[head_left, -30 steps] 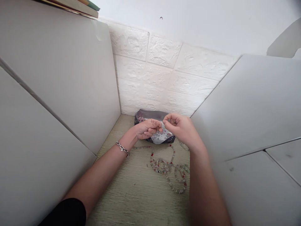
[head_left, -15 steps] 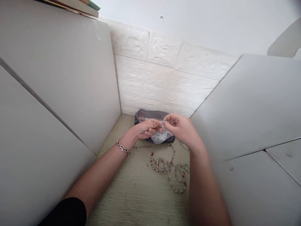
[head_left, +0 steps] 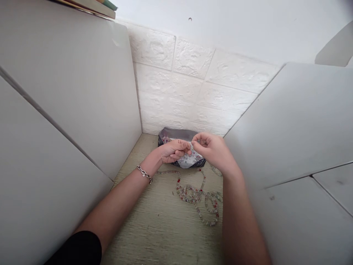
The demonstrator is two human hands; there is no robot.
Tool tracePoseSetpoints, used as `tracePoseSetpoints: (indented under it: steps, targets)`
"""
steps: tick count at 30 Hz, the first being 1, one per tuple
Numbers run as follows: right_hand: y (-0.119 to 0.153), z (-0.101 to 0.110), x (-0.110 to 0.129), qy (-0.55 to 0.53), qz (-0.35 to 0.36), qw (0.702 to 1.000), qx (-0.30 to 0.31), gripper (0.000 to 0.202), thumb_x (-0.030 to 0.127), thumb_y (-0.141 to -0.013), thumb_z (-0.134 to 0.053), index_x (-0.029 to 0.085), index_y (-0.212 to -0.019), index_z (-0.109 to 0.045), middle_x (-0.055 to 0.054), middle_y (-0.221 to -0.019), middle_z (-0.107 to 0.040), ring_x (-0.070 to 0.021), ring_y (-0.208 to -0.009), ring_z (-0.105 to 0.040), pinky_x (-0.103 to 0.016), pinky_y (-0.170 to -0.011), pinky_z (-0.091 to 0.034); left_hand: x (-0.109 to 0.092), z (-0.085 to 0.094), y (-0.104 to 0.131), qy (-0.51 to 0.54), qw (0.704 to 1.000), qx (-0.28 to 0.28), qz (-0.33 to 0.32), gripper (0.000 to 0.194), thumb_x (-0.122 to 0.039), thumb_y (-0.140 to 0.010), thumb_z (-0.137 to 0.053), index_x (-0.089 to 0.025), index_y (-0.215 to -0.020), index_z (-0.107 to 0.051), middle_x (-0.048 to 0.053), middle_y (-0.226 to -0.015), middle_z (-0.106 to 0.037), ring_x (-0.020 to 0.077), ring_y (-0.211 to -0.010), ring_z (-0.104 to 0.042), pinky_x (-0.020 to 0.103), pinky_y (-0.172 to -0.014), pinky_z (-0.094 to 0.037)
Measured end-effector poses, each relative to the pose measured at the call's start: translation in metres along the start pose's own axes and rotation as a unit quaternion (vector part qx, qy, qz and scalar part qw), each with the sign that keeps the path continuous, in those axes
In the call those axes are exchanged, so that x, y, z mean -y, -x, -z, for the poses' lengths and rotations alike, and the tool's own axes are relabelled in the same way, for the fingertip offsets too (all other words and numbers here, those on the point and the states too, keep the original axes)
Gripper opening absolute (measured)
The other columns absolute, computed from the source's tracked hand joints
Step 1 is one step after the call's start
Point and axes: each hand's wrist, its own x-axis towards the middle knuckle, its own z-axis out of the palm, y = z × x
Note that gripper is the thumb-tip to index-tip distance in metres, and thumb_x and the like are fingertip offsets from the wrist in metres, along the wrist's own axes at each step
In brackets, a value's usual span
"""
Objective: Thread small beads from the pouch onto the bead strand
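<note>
Bead pouch (head_left: 179,133): I see one on my feed, open-topped, dark outside and grey inside, near the brick-textured wall (head_left: 171,88); loose beads (head_left: 167,140) gather at its left end, and more small ones dot the pale lining (head_left: 190,159) in front.
Bead strands (head_left: 190,195): looped over themselves on the table (head_left: 149,228), on the near side of the pouch; I cannot count them.
Left hand (head_left: 175,151): over the pouch, thumb and forefinger together; anything between them is too small for me to make out.
Right hand (head_left: 211,149): just beside the left fingertips, thumb and forefinger pressed together; I cannot tell whether they grip anything.
Bracelet (head_left: 145,174): one, silver-coloured links, around the left forearm (head_left: 118,206).
Room: the widest stretch of wood grain shows between that forearm and the loops.
Edges: two white sides, a left panel (head_left: 91,81) and a right panel (head_left: 295,117); the right forearm (head_left: 239,221) hides part of the table's right edge.
</note>
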Motion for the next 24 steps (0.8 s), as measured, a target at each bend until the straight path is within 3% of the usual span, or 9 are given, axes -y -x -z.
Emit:
tracePoseSetpoints:
  steps: [24]
  targets:
    - [-0.0002, 0.0001, -0.0021, 0.009, -0.005, 1.0, 0.02, 0.019, 0.029, -0.07, -0.043, 0.018, -0.069, -0.058, 0.004, -0.053, -0.045, -0.0061, -0.044, -0.031, -0.02, -0.042, -0.023, -0.0024, -0.0028, 0.0008, -0.001, 1.0, -0.011, 0.017, 0.014, -0.021, -0.078, -0.051, -0.01, -0.07, -0.054, -0.001, -0.054, -0.053, -0.0011, -0.029, -0.028, 0.009, -0.024, -0.015]
